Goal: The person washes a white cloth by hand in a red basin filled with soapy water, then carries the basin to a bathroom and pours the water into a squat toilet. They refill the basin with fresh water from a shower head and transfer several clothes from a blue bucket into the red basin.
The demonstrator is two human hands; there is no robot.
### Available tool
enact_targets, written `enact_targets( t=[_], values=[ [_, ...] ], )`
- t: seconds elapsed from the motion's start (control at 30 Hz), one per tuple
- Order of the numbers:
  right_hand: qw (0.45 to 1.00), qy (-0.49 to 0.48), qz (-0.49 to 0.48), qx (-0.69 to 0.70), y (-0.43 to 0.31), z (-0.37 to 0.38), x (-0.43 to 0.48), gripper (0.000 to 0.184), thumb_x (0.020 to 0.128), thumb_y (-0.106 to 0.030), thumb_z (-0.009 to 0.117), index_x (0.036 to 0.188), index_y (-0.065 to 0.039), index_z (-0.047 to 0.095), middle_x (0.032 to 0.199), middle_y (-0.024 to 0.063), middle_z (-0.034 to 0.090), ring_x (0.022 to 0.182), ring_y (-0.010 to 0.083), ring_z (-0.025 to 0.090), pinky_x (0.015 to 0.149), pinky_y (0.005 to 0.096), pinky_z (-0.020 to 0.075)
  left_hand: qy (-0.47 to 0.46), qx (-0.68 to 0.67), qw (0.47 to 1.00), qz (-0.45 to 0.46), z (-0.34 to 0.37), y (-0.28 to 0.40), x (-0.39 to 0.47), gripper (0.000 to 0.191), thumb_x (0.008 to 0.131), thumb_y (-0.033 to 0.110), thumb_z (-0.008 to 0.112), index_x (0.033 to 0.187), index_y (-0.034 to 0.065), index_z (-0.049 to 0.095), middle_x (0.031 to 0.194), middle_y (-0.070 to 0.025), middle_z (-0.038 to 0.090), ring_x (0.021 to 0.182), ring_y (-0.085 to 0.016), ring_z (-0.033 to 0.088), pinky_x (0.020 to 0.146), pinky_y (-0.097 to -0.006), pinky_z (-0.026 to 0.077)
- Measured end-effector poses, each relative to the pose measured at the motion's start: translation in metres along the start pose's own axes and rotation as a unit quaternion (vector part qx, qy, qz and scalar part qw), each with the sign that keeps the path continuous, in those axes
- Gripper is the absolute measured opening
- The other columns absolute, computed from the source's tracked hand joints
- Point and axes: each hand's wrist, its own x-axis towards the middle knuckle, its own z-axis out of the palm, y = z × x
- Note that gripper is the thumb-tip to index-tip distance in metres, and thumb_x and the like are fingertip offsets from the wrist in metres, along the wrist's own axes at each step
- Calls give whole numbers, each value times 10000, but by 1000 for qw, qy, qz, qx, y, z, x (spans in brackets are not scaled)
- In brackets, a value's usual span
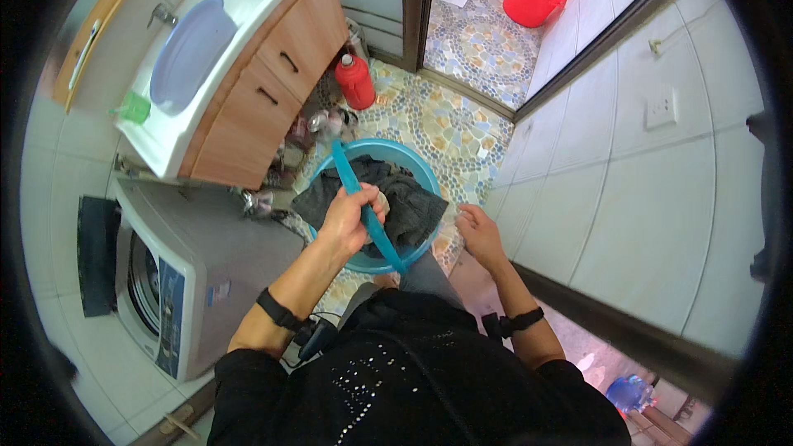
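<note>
My left hand (354, 214) grips a long, curved blue plastic piece (350, 176), seen edge-on. It slants across the round blue basin (427, 173) on the floor in front of me. Dark grey cloth (409, 201) lies spread below that hand, and its corners reach past the basin's rim on both sides. Something pale shows beside my left fingers, mostly hidden by them. To the right of the basin, my right hand (482, 236) is held loosely bent with nothing visible in it, a small gap away from the cloth's right corner.
A washing machine (217, 229) stands at left, below a washbasin cabinet (254, 111) holding a lilac plastic basin (192, 52). A red thermos flask (355, 82) and clutter border the cabinet. White wall tiles (601, 198) rise close at right. Beyond the doorway sits a red bucket (526, 0).
</note>
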Motion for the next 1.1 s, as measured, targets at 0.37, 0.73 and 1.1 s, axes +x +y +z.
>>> enact_targets(
  t=[0.37,0.73,1.1],
  values=[
    [907,-287,-190,-242,-121,78,200,512,804,-239,627,1266,-79,474,1247,165,528,1094,341,542,916,393,459,-51,52,995,-62,94,106,121,99,886,45,550,941,30,469,745,-91,515,665,-219,539,612,-376,519],
    [995,-76,9,62,-135,-44,347,257,815,-239,631,978,-40,625,730,45,599,586,147,542,527,311,451,-116,123,973,-159,204,176,272,182,865,38,598,986,47,462,768,-98,524,661,-226,545,594,-390,508],
    [928,45,93,357,-175,-301,439,294,801,-123,614,1060,17,600,833,82,629,667,158,614,531,280,496,-104,127,973,-162,354,217,424,169,882,61,601,967,74,456,771,-75,484,675,-223,521,609,-417,496]
  ],
)
